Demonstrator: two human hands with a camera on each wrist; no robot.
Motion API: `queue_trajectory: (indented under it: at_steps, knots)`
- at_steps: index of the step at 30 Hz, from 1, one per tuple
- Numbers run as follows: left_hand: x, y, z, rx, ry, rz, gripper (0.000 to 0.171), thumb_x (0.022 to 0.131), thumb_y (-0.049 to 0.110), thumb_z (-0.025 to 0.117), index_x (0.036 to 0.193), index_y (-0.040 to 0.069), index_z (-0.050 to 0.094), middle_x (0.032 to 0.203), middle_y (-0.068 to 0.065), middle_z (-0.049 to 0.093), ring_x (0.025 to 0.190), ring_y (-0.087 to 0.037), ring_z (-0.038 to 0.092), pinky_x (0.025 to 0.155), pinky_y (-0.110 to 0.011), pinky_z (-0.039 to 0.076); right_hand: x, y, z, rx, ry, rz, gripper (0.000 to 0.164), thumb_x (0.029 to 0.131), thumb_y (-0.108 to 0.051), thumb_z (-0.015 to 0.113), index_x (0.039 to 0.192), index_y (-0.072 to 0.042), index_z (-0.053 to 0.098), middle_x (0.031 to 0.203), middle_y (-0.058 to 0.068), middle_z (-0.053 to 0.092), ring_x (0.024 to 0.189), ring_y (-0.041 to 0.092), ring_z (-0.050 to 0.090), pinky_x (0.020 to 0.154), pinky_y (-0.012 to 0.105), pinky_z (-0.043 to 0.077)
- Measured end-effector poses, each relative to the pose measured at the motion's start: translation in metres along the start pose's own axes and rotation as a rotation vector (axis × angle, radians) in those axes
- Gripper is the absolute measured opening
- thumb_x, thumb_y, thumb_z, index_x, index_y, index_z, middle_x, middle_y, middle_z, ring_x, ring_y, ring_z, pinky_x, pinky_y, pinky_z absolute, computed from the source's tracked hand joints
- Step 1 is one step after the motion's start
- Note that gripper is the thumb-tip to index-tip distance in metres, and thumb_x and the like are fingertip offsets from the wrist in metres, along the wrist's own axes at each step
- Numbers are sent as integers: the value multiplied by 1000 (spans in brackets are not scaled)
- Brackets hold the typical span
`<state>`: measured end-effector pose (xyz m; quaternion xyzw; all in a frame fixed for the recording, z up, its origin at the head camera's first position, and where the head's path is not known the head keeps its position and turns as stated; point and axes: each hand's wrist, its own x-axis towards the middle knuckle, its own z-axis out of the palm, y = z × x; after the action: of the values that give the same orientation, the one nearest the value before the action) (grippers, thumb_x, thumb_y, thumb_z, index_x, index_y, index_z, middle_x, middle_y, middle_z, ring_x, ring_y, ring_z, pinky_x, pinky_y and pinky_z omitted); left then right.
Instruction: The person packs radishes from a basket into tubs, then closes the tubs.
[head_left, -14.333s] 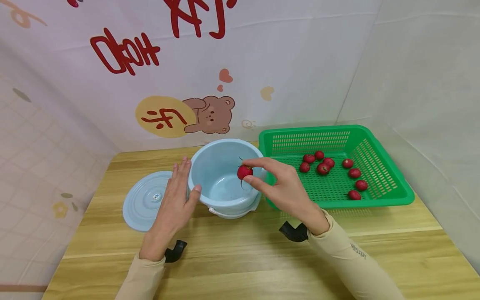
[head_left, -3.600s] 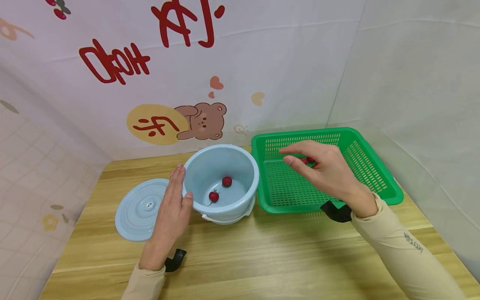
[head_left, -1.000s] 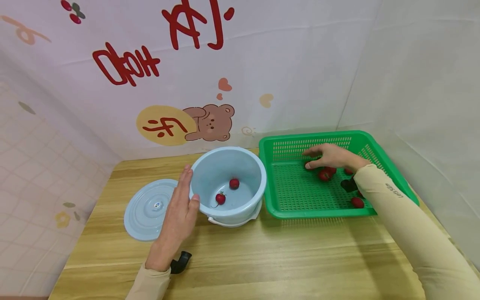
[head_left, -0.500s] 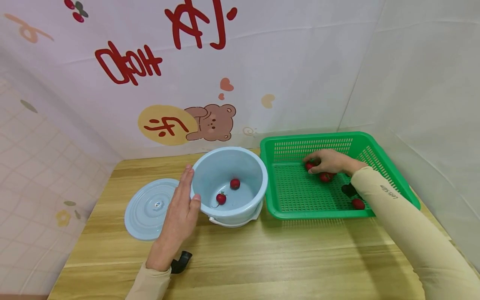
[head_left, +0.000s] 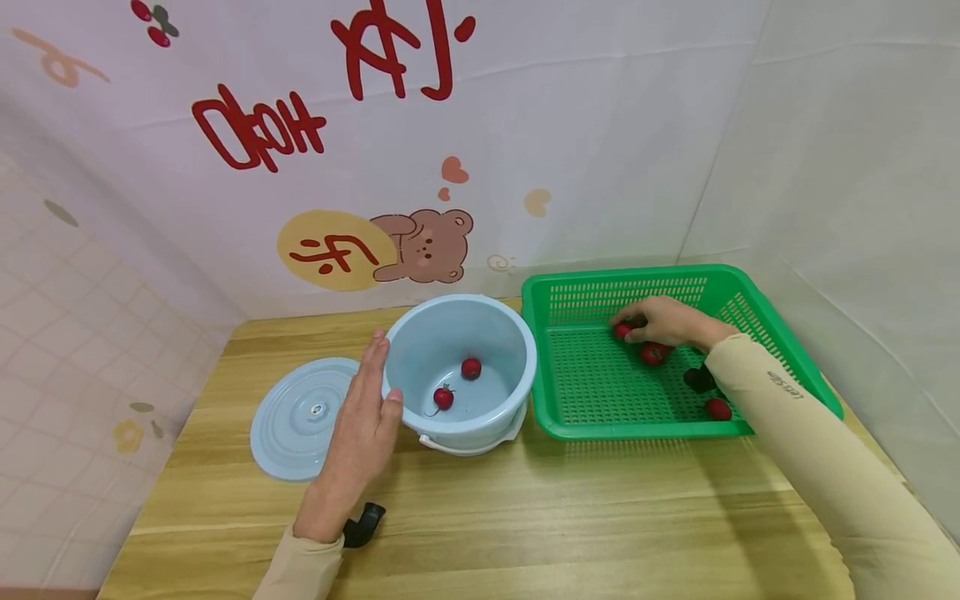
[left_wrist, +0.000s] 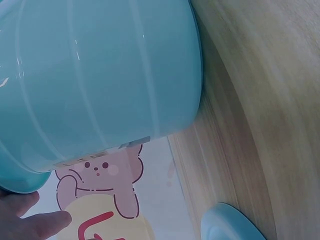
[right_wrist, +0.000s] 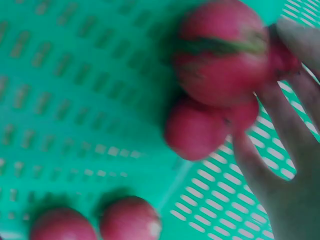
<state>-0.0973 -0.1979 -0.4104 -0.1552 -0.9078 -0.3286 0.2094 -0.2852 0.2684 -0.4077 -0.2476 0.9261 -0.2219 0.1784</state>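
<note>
Two red radishes sit on the floor of the light-blue bucket, mid-table. Right hand has thumb and fingers curled round one radish toward the far side of the green plastic basket, right of the bucket; more radishes close by in there. Left hand: fingers straight, released, against the bucket's left rim. Round lid lies on the wooden table, left of the bucket.
</note>
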Motion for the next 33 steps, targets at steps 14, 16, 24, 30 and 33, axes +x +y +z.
queue_trajectory:
  at_steps: [14,16,24,30,33]
  knots:
    - [-2,4,4,-6,-16,-28,66,111,43,36,165,7,23,171,-10,21,155,-32,25,119,-63,27,-17,-29,-26,28,45,-17,43,101,-20,68,142,-9,63,145,15,60,132,40,55,106,61,44]
    - [-2,4,5,-4,-16,-32,66,111,44,36,165,7,23,171,-11,22,155,-33,26,119,-63,27,-20,-38,-31,46,56,-13,43,101,-22,68,143,-10,63,145,13,60,131,38,56,105,61,44]
    - [-1,2,4,-10,-18,-40,67,111,46,36,165,8,22,171,-12,23,154,-36,27,117,-66,28,-36,-63,-45,148,119,-8,41,101,-25,69,140,-16,65,134,5,67,125,35,60,102,55,48]
    - [0,3,2,-11,-20,-49,66,111,43,39,165,8,21,171,-10,22,155,-35,25,118,-65,28,-46,-72,-49,158,172,-78,38,100,-27,70,136,-15,67,125,2,71,121,33,65,102,53,49]
    - [0,4,1,-11,-23,-51,65,111,39,41,165,8,21,171,-10,22,155,-34,25,118,-64,28,-54,-79,-50,159,196,-94,38,100,-28,71,136,-16,67,124,0,71,120,29,65,103,51,48]
